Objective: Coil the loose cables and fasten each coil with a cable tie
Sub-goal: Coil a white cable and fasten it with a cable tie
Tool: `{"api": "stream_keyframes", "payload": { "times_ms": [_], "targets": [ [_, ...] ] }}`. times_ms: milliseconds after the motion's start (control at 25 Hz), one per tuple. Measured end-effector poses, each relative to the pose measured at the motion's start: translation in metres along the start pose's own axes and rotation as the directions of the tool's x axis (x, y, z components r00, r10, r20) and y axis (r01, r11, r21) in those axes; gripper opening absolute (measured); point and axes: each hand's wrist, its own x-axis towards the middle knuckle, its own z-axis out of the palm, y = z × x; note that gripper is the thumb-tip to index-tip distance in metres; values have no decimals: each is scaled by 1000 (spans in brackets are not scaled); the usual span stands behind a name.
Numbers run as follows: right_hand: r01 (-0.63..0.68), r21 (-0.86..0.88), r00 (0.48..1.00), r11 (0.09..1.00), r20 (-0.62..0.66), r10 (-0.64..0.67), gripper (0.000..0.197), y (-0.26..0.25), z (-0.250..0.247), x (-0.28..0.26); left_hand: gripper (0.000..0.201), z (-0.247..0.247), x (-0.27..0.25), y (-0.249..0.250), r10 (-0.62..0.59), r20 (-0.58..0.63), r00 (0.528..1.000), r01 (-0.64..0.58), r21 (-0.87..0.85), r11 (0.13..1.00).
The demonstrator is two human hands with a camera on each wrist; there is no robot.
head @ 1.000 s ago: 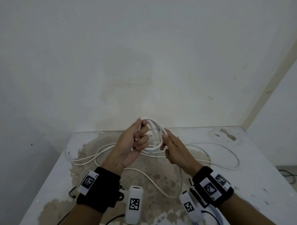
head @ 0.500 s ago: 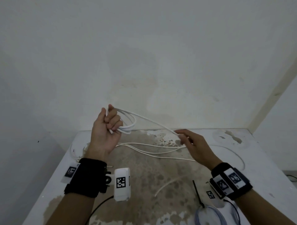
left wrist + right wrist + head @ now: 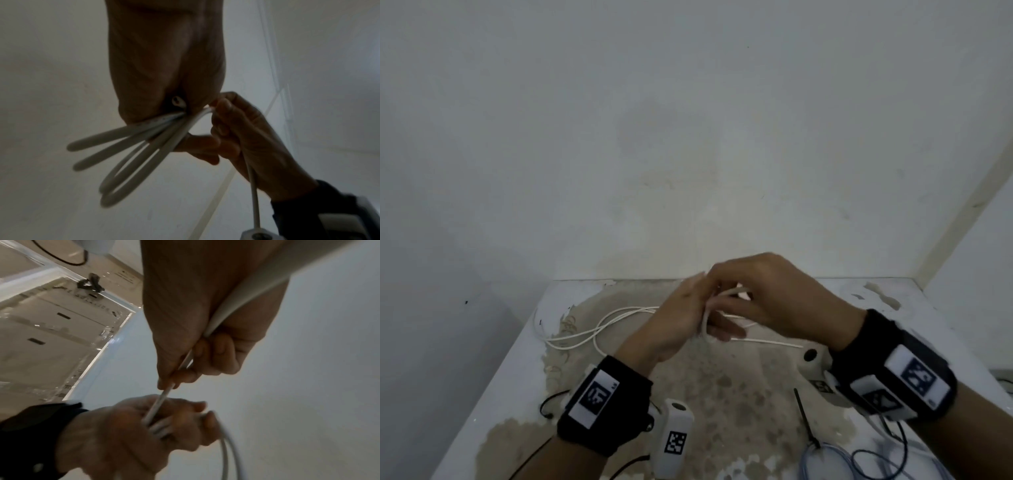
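A white cable is being wound into a coil (image 3: 734, 292) above the middle of the table. My left hand (image 3: 674, 322) grips the coil. In the left wrist view several loops (image 3: 115, 134) hang out of its closed fist (image 3: 164, 65). My right hand (image 3: 774, 294) is right against the left one and pinches the running strand (image 3: 164, 395) between thumb and fingers (image 3: 205, 356). That strand runs down into my left hand (image 3: 123, 434). The rest of the cable (image 3: 599, 325) lies loose on the table to the left.
A black cable tie (image 3: 804, 416) lies on the worn table (image 3: 928, 325) in front of my right wrist. A coiled light-blue cable (image 3: 822, 459) sits at the front right edge. A white wall stands close behind the table.
The hands were apart, the left raised with the coil and the right stretched out along the cable. The right hand has swung back to the left hand, which has come down toward the centre.
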Motion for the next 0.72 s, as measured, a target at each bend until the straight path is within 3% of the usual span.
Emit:
{"api": "stream_keyframes", "payload": {
  "times_ms": [80,200,280,320,360,440,520,560,640,720],
  "targets": [
    [-69,9,996,998,-56,69,22,19,-4,-5,49,-5,-3,2,-89,156,984,93,-20,995],
    [-157,153,976,976,-129,177,25,44,4,-22,42,-24,-2,1,-183,431,884,340,-323,883],
    [-219,281,944,934,-181,276,22,57,18,-35,37,-35,0,-2,-93,559,824,414,-482,772],
    [-253,351,920,901,-200,337,24,62,28,-43,34,-38,1,-4,-25,570,821,409,-558,722],
    [-291,406,897,866,-199,394,27,67,42,-50,30,-40,3,-5,38,547,836,380,-628,679],
    [-383,489,867,784,-105,488,31,73,71,-65,24,-39,8,-6,98,392,915,243,-727,642],
    [-508,532,824,677,73,562,34,71,100,-77,24,-42,14,-3,106,149,983,50,-775,630],
    [-565,520,799,641,148,583,35,67,112,-83,25,-49,18,-1,108,30,994,-43,-784,619],
    [-611,422,785,670,217,580,37,54,131,-92,27,-64,24,4,100,-128,987,-163,-782,601],
    [-534,286,843,796,252,475,39,36,136,-95,30,-72,28,3,51,-208,977,-195,-761,619]
  ]
}}
